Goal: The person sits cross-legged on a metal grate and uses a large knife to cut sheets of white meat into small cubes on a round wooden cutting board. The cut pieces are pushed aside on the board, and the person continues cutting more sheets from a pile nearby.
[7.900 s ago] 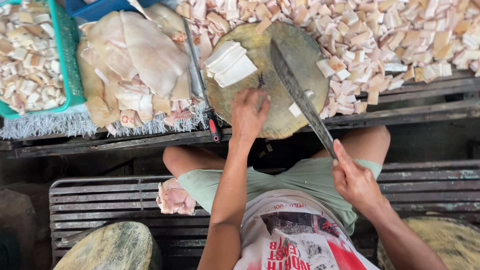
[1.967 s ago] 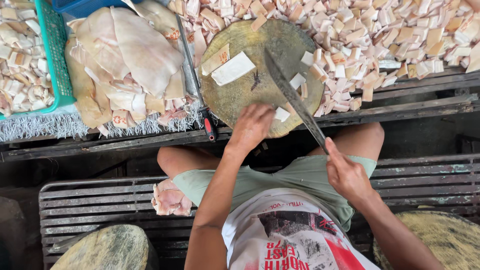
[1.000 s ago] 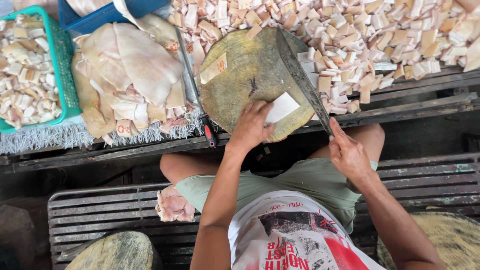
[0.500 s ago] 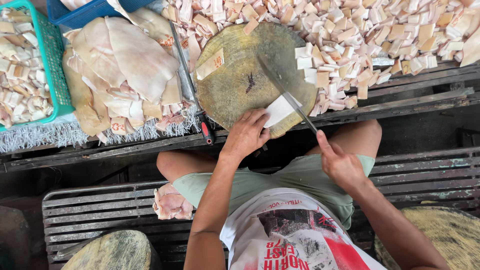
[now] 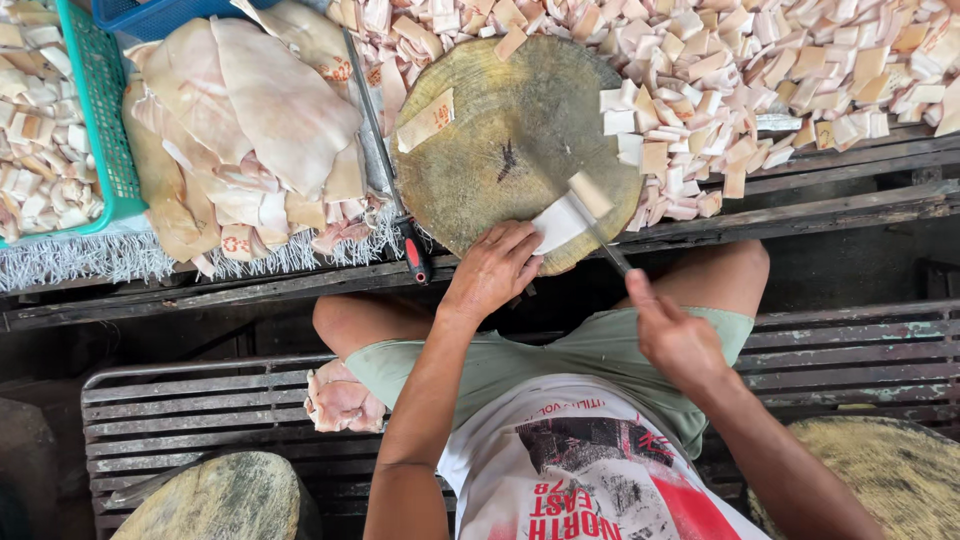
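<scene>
Slab point(image 5: 556, 222) — one pale, flat piece of skin — lies at the near rim of the round chopping block point(image 5: 480, 150), pinned under the left hand point(image 5: 493, 270), whose fingers point(image 5: 522, 240) are pressed together on its near edge. Just right of it the right hand point(image 5: 675, 340) is wrapped tight round a knife point(image 5: 592, 225) handle; the blade is seen edge-on across the slab, so its shape is hard to make out, and a small cut piece point(image 5: 592, 192) sits against it.

Nearest the camera are two more round blocks: one point(image 5: 215, 498) at lower left, one point(image 5: 865, 475) at lower right, both cut off by the frame. Between them, one pinkish lump point(image 5: 340, 398) rests on the slatted bench point(image 5: 190, 400) beside the person's thigh.

Farther out, on the desk point(image 5: 840, 205), a second knife with a red handle point(image 5: 413, 258) lies left of the block, its blade partly under the skins. One stray piece point(image 5: 425, 120) lies on the block's far left. Left again is a heap of large whole skins point(image 5: 250, 130) — too overlapped to count. The cut squares point(image 5: 760, 70) piled at upper right are likewise too many to count. Two baskets, one green point(image 5: 100, 130) and one blue point(image 5: 160, 15), run off the frame's edge.
</scene>
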